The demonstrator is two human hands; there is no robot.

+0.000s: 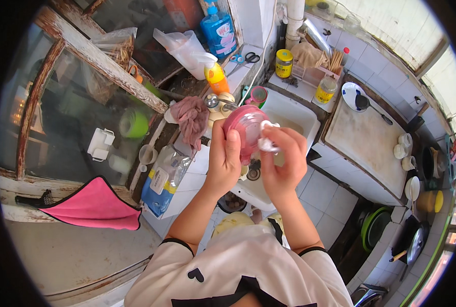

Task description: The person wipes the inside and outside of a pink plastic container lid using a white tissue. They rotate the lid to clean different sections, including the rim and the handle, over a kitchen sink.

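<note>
Above the white sink (311,132) my left hand (226,161) grips a round, pinkish-red translucent plastic piece (247,128) by its rim. It looks like a lid, with a small tab at its lower edge. My right hand (287,159) pinches a crumpled white wipe or tissue (268,144) close against the right side of the piece. Whether the wipe touches it, I cannot tell. Behind the piece, a pink cup (258,95) stands by the sink's far left corner. Lower in the basin, the drain strainer (253,175) shows between my hands.
A mauve cloth (192,117) hangs beside the faucet (222,101). Left of my arm lies a wet-wipe pack (164,184). Along the ledge are an orange-yellow bottle (216,78), scissors (247,59) and a blue pump bottle (218,34). A counter (366,142) at right bears a plate (351,96) with a black ladle (364,103).
</note>
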